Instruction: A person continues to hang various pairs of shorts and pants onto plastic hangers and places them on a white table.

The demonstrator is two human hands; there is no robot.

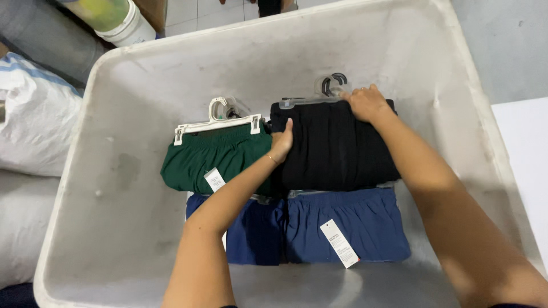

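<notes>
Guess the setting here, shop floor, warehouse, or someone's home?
Likely a garment packing or stockroom area. Both hands, left and right, press on folded black shorts on a clip hanger, beside tagged green shorts and blue shorts, all in a big scuffed white plastic bin; stuffed white sacks sit alongside.

Count: one big white bin point(142, 68). Four folded pairs of shorts in it: one green point(214, 157), one black point(334, 148), two blue point(354, 219) point(254, 234). Three clip hangers visible: one white point(217, 121), one clear with a dark hook point(319, 97), one clear on the right blue pair point(337, 191). Two paper tags point(214, 179) point(339, 243). Two hands: left point(282, 142), right point(365, 102). Outside the bin: one white sack point(34, 114), one bucket point(123, 20).
</notes>
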